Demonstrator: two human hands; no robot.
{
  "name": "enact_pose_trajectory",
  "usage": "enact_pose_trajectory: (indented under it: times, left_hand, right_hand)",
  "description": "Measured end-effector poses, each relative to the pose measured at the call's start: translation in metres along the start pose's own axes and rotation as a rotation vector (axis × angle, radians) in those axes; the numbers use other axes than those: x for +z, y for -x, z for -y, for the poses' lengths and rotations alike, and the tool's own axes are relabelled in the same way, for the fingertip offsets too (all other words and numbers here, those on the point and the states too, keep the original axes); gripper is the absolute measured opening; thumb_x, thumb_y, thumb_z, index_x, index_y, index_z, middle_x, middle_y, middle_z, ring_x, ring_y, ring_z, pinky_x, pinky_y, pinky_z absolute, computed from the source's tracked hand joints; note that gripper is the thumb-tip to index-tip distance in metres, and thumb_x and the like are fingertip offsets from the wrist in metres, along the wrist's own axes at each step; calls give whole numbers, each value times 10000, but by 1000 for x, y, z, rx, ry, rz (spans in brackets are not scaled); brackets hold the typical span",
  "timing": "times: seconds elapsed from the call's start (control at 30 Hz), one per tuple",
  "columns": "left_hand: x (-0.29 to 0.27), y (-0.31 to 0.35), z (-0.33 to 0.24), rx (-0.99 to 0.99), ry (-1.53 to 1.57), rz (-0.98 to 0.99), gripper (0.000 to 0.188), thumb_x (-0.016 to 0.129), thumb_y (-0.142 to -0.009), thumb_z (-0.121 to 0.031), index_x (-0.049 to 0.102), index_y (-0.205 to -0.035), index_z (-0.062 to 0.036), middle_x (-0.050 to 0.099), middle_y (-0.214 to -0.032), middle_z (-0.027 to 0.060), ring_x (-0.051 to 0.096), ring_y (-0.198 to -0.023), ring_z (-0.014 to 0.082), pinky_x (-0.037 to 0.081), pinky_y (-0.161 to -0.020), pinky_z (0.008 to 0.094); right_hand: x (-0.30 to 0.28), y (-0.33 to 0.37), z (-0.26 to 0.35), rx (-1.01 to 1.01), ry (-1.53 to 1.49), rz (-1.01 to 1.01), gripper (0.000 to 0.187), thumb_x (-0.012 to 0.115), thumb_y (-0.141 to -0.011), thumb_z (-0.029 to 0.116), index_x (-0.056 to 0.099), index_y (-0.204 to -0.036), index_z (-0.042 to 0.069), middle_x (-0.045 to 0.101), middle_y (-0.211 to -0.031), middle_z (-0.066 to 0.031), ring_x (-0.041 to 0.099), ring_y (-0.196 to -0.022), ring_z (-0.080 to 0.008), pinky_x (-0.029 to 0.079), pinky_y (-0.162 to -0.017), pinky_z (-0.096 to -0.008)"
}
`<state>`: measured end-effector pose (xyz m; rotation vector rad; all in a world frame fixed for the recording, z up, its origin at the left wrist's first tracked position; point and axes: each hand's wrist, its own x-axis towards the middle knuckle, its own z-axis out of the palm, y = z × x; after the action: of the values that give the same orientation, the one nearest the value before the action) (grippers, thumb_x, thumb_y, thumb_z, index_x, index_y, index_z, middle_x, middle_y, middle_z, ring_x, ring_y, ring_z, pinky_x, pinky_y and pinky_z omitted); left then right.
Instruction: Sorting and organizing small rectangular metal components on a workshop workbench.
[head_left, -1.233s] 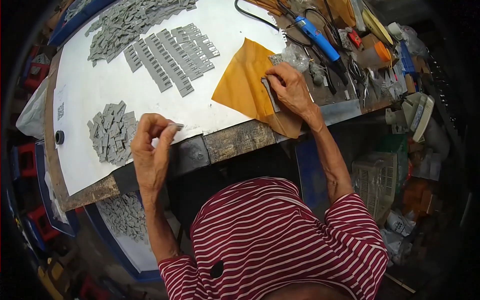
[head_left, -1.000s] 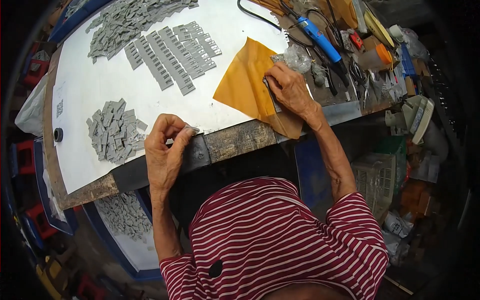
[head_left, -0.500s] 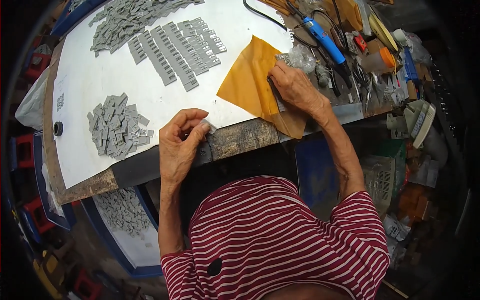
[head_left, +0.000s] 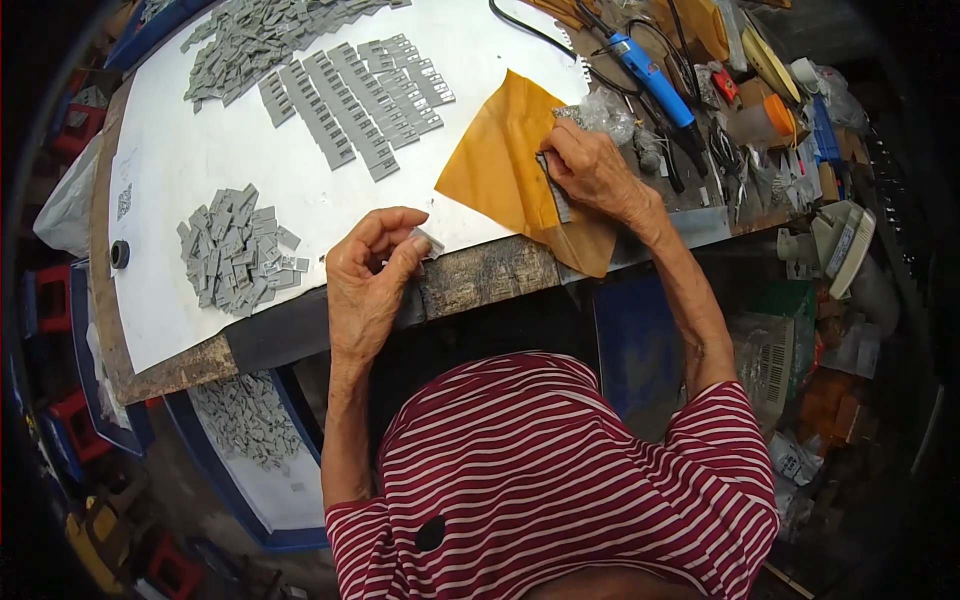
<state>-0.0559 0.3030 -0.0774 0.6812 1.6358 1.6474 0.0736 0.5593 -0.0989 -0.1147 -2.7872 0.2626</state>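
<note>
The left hand (head_left: 368, 280) pinches a small grey piece (head_left: 430, 242) by the table's (head_left: 490, 275) front edge; a heap of grey pieces (head_left: 232, 252) lies to its left. The right hand (head_left: 602, 178), fingers curled, touches a grey strip (head_left: 561, 207) on the orange sheet (head_left: 490, 150); whether gripping, I cannot tell.

a worktable (head_left: 485, 278) with a worn wooden edge stands in a dim, cluttered room, its top brightly lit. dark grey floor (head_left: 225, 500) shows at lower left. red plastic stools (head_left: 75, 406) sit beyond a blue tray (head_left: 126, 440) on the left; at right, a green crate (head_left: 790, 298) and brown boxes (head_left: 835, 412) crowd the shadows.
</note>
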Motion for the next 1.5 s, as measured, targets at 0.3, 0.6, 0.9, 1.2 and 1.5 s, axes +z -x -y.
enact_pose_trajectory:
  times: [0.3, 0.6, 0.9, 1.2, 1.5]
  left_hand:
    - [5, -4, 3, -1, 63, -1, 171, 578, -815, -17, 603, -982, 10, 583, -738, -3, 496, -616, 34, 414, -577, 164]
    - [4, -5, 7, 15, 70, 20, 168, 582, -819, -34, 603, -981, 8, 583, -740, -2, 497, -623, 36, 418, -581, 166]
    - [6, -8, 9, 10, 126, 17, 176, 570, -832, -38, 599, -1000, 9, 587, -745, 9, 522, -633, 45, 435, -598, 168]
    - [5, -11, 13, -31, 256, 26, 217, 555, -834, -11, 563, -1040, 57, 615, -760, 66, 597, -669, 89, 479, -626, 180]
    - [1, -11, 18, -12, 328, -1, 219, 568, -828, -8, 549, -1033, 67, 637, -784, 98, 612, -665, 107, 463, -590, 171]
  right_hand:
    - [-2, 0, 1, 13, -50, -14, 101, 552, -731, -41, 482, -796, -9, 506, -733, -135, 550, -634, -326, 438, -529, -382]
    - [-2, 1, -1, 58, -92, -2, 99, 537, -754, -25, 457, -813, -18, 501, -734, -158, 544, -666, -330, 427, -550, -371]
    - [-22, -3, 10, 696, -1067, 107, 93, 518, -850, 75, 509, -802, -4, 526, -684, -26, 464, -559, -58, 365, -454, -202]
    - [-23, -21, 51, 828, -1563, 123, 75, 546, -828, 35, 533, -834, -39, 518, -664, -46, 449, -526, -58, 316, -413, -168]
    - [-12, -30, 92, 786, -1757, 214, 91, 556, -804, 21, 518, -874, -22, 499, -665, -32, 445, -527, -62, 313, -410, -163]
